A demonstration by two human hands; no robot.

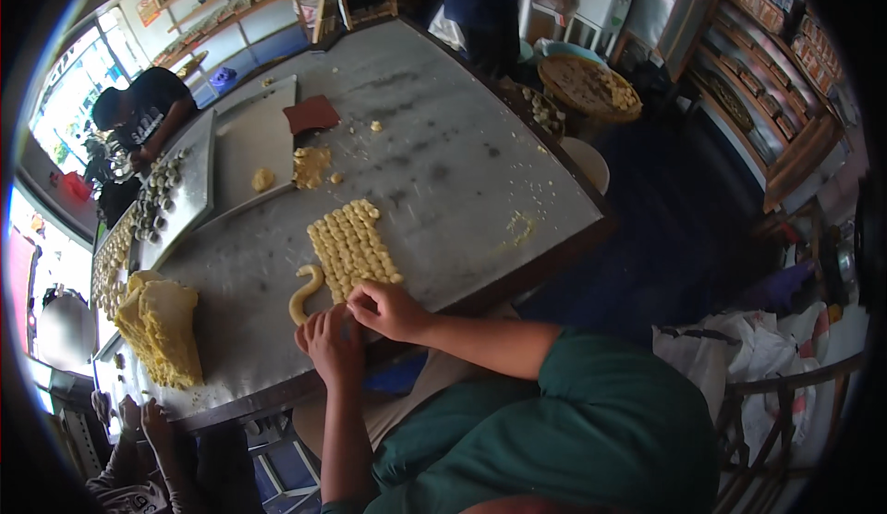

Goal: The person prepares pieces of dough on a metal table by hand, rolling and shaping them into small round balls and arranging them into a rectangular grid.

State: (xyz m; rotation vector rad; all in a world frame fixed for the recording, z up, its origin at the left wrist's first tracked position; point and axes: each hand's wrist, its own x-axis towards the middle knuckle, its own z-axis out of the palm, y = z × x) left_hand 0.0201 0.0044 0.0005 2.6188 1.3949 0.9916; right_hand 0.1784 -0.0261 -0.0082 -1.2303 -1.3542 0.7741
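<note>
Rows of small pale-yellow dough pieces (349, 241) lie close together on the metal-topped table in front of me. To their left a curved dough rope (303, 294) runs down to the fingers of my left hand (331, 340), which are curled over its near end. My right hand (393, 312) is closed beside it at the near edge of the rows, thumb and fingertips pinched together. Whatever sits in that pinch is too small or hidden to make out. Both hands are almost touching, close to the table's near edge.
A big crumbly yellow dough block (159, 329) stands left. Beyond it are trays (199, 195) with dark-topped pieces, a small dough ball (263, 179) and a reddish-brown sheet (311, 114). People work at the left and far side. A round basket (587, 84) stands off the right edge.
</note>
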